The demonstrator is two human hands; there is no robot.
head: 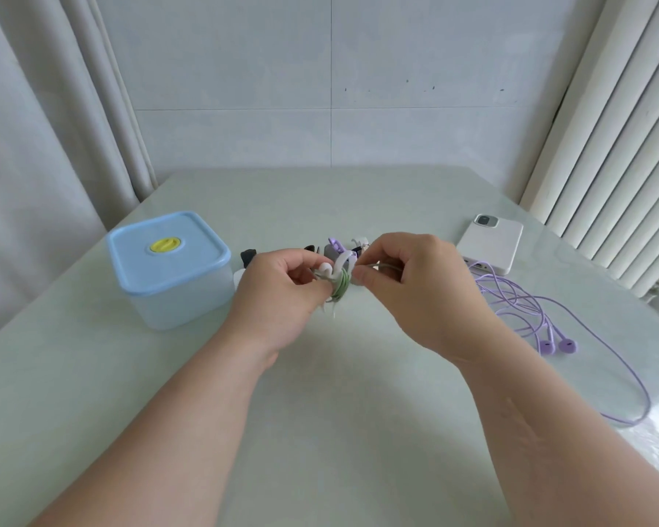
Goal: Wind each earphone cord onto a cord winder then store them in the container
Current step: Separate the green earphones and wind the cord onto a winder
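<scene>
While the fingers [301, 277] of the left hand [278, 294] curled round the winder [339, 262] and its coil of green cord [341, 289], the right hand [415, 283] pinched the cord's loose tail just beside it, above the counter [339, 393]. Thin, light and limp, the cord would likely slip off the smooth, hard plastic unless kept taut, so a grip close to the coil seemed best. Left of the fingers stood the translucent container [176, 298], its blue lid [168, 247] on; to their right sprawled the purple earphones [518, 302], soft and tangled, near a phone [489, 243].

Pale table [320, 431], tiled wall [331, 89], curtains [46, 127]
</scene>
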